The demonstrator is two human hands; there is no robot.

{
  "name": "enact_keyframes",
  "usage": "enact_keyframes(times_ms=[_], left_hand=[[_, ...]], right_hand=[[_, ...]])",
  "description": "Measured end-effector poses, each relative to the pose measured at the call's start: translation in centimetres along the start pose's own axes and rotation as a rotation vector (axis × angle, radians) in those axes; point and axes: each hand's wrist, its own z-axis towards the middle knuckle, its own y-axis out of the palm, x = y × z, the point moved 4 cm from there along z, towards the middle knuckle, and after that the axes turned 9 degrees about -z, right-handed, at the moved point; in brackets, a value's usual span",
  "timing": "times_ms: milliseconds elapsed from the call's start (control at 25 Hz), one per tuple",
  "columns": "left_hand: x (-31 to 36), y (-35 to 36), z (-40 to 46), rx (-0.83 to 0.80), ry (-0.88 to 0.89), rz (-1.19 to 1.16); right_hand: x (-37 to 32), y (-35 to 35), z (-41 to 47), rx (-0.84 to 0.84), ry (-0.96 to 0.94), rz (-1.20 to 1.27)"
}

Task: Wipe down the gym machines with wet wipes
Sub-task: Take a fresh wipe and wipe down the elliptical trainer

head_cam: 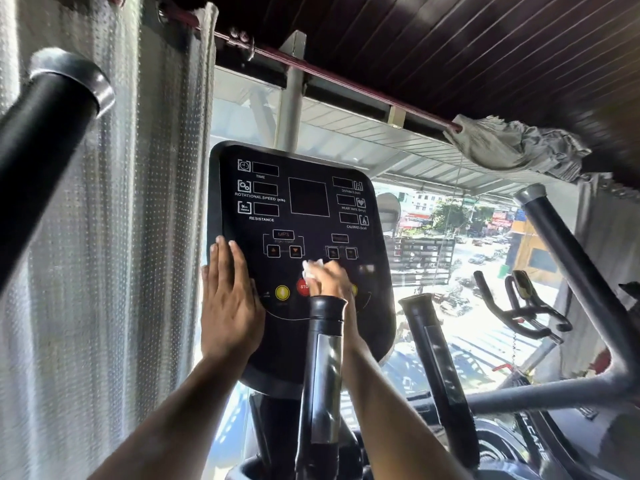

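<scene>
A black console panel [304,209] of an exercise machine faces me, with display windows above and red and yellow buttons below. My left hand [228,299] lies flat, fingers together, on the panel's lower left edge. My right hand [332,278] presses a crumpled white wet wipe [311,268] against the panel just above the red stop button [303,287]. A black handlebar grip [325,341] stands in front of my right wrist and hides part of it.
A second upright grip [433,358] stands to the right. A long black handle [45,143] crosses the upper left. A grey curtain [138,237] hangs on the left. Grey frame tubes [571,271] and another bike's handlebars [519,306] sit on the right by the window.
</scene>
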Motion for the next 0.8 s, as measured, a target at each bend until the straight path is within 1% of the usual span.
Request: enact_keyframes(times_ms=[40, 80, 120, 160, 200, 240, 320, 360, 400, 480, 520, 600, 680, 720, 800], left_hand=[[0.0, 0.0, -0.1, -0.015, 0.001, 0.004], [0.1, -0.1, -0.2, -0.028, 0.002, 0.006], [0.2, -0.3, -0.5, -0.036, -0.002, 0.001], [0.1, -0.4, -0.8, -0.036, -0.008, -0.009], [0.0, -0.4, -1.2, -0.033, -0.014, -0.024], [-0.1, -0.4, -1.6, -0.029, -0.023, -0.044], [-0.4, -0.4, -2.1, -0.026, -0.043, -0.080], [-0.4, -0.4, -2.3, -0.026, -0.049, -0.094], [-0.4, -0.4, -2.3, -0.022, -0.045, -0.105], [-0.6, -0.5, -2.7, 0.001, -0.027, -0.155], [-0.8, -0.6, -2.8, 0.012, -0.021, -0.199], [-1.2, -0.9, -3.5, 0.024, -0.041, -0.306], [-1.2, -1.0, -4.5, 0.038, -0.064, -0.392], [-1.3, -1.0, -4.8, 0.051, -0.068, -0.409], [-1.6, -0.9, -4.9, 0.069, -0.074, -0.419]], right_hand=[[-0.2, -0.6, -1.3, -0.054, -0.043, 0.022], [0.8, -1.3, -2.5, -0.067, -0.068, -0.040], [2.2, -2.0, -3.3, -0.046, -0.050, -0.132], [4.3, -2.4, -3.3, -0.038, 0.043, -0.155], [6.5, -2.7, -2.8, 0.008, 0.145, -0.165], [8.1, -2.8, -2.2, 0.031, 0.245, -0.139], [8.7, -2.4, -0.3, 0.096, 0.421, -0.056], [8.1, -2.1, 0.8, 0.140, 0.466, -0.016], [6.9, -1.7, 1.8, 0.152, 0.456, 0.020], [2.5, -0.5, 3.3, 0.108, 0.248, 0.068], [0.2, 0.2, 3.4, 0.036, 0.126, 0.091], [-2.1, 0.7, 2.2, -0.127, -0.014, 0.136], [-0.6, -0.1, 0.9, -0.231, -0.067, 0.099], [0.6, -0.7, 1.1, -0.223, -0.037, 0.068], [2.7, -1.4, 3.5, -0.102, 0.056, 0.027]])
